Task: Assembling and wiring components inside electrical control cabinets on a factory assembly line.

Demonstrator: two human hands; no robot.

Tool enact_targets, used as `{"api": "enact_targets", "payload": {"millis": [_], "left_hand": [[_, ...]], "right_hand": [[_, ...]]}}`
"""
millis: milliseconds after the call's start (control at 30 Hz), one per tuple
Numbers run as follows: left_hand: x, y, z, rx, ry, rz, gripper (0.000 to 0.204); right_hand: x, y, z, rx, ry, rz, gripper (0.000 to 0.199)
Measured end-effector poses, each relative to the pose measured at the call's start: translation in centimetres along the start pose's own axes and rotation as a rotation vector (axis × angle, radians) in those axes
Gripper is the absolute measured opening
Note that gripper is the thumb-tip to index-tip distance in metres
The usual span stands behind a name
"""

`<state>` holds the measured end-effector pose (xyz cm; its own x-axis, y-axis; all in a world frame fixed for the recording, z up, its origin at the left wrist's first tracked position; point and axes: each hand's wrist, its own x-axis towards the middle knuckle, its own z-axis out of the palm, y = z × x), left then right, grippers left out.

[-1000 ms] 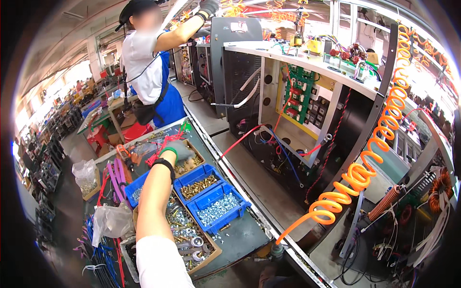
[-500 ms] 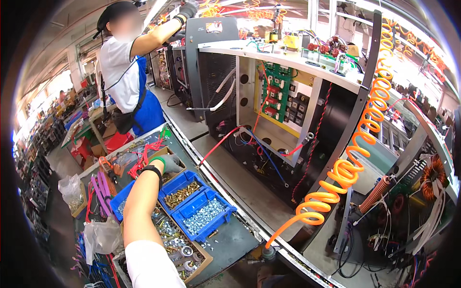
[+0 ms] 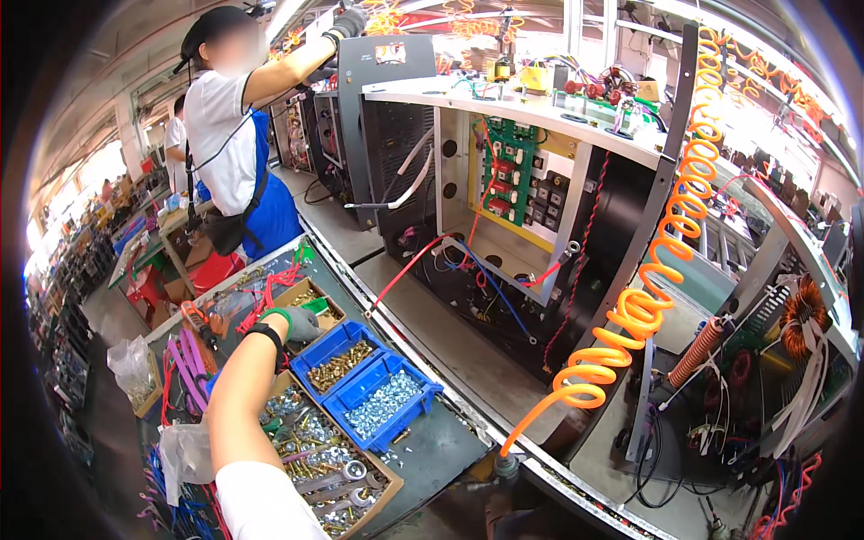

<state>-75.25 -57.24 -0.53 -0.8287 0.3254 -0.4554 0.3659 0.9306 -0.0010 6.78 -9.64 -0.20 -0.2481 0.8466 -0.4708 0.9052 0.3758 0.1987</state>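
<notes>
My left hand (image 3: 301, 325), in a grey and green glove with a black band at the wrist, hangs over the hardware trays. Its fingers look curled in, and what they hold, if anything, is hidden. Just beyond it lies a small cardboard box (image 3: 329, 317) of metal parts. On its right are a blue bin of brass-coloured bolts (image 3: 340, 367) and a blue bin of silver fasteners (image 3: 382, 404). Under my forearm, a larger cardboard box holds mixed bolts and wrenches (image 3: 335, 477). My right hand cannot be made out; the area below the orange hose's end is dark.
A coiled orange air hose (image 3: 585, 369) hangs across the right side. Ahead stands an open cabinet (image 3: 504, 256) with a green circuit board and loose cables. A co-worker (image 3: 229, 135) reaches up at the far left. Purple handles (image 3: 187, 364) and plastic bags lie on the left.
My left hand has drawn back from the small cardboard box, toward me and slightly left. More of the mixed hardware shows beside my forearm. The whole view has shifted slightly.
</notes>
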Motion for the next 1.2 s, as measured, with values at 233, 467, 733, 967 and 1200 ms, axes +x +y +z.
{"api": "enact_targets", "payload": {"millis": [233,467,733,967,1200], "left_hand": [[1.8,1.0,-0.1,-0.027,0.067,0.006,0.038],[4.2,-0.6,2.8,0.104,0.190,-0.177,0.039],[5.5,0.3,1.5,0.459,0.232,-0.051,0.027],[9.2,-5.2,1.8,0.041,0.125,0.309,0.035],[15.5,-6.4,4.9,-0.159,0.093,0.096,0.028]], "right_hand": [[2.9,4.3,4.2,0.106,0.108,-0.137,0.059],[2.6,4.4,5.2,0.174,0.306,-0.197,0.045],[3.6,7.9,10.5,0.153,0.354,-0.064,0.042],[-0.1,2.1,4.4,0.140,0.407,-0.095,0.053],[0.1,2.2,4.2,0.128,0.367,-0.093,0.050]]}}
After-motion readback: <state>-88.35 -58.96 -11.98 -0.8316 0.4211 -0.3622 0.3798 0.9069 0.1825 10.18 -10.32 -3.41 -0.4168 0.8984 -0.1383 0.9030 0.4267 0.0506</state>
